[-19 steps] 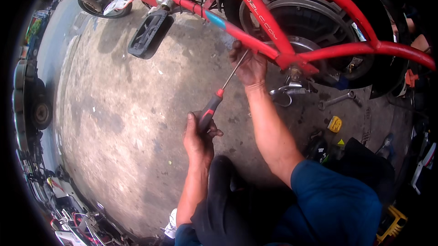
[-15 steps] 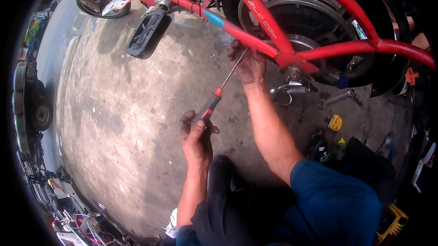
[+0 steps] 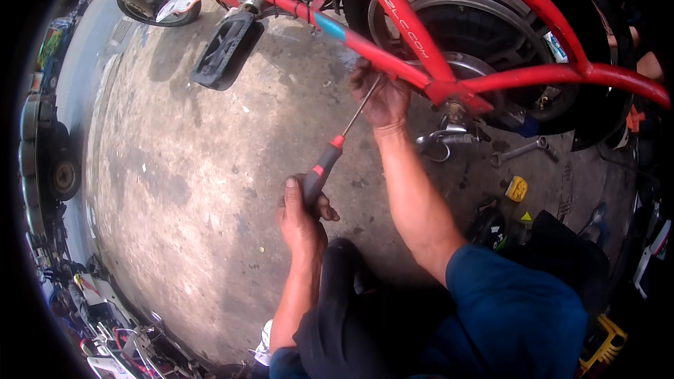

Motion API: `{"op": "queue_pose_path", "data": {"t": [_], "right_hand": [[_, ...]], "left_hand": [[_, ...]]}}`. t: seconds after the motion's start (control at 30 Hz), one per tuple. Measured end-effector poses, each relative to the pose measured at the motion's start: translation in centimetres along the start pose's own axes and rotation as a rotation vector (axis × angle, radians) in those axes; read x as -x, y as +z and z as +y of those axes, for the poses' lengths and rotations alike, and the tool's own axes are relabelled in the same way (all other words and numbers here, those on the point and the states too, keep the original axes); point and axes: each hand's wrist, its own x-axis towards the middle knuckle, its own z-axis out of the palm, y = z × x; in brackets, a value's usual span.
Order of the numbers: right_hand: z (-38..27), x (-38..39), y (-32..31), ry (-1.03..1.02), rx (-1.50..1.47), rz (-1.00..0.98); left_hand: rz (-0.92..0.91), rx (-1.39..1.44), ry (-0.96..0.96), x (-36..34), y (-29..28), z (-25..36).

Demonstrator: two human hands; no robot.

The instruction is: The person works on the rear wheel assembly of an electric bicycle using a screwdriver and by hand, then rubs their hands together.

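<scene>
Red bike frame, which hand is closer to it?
Right: the right hand is close beside the red bike frame; the left hand is farther below, holding the screwdriver.

On my feed I see the left hand [image 3: 302, 219] change its hold on the screwdriver [image 3: 328, 160]. A moment ago its thumb [image 3: 291, 189] lay across the front of the handle, with other fingers [image 3: 326, 209] showing left of the thumb; now the thumb lies along the handle's left and the fingers show to its right. I also see the handle's red stripe [image 3: 317, 170] rolled over, from the side away from the thumb to the thumb's side.
</scene>
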Motion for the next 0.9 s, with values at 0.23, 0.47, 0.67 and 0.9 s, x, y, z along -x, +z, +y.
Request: {"op": "queue_pose_path", "data": {"t": [0.23,0.47,0.67,0.9], "right_hand": [[1.6,5.0,-2.4,-0.103,0.253,0.371],[3.9,18.7,-1.7,0.064,0.643,1.207],[-0.5,21.5,-1.0,-0.083,0.971,1.216],[-2.8,22.1,-0.2,0.123,2.010,1.108]], "left_hand": [[-0.052,0.081,-0.161,-0.9,-0.1,0.2],[-0.090,0.032,-0.122,-1.9,-0.4,0.8],[-0.110,0.055,-0.091,-2.2,-0.7,1.4],[-0.110,0.056,-0.081,-2.4,-0.9,1.4]]}}
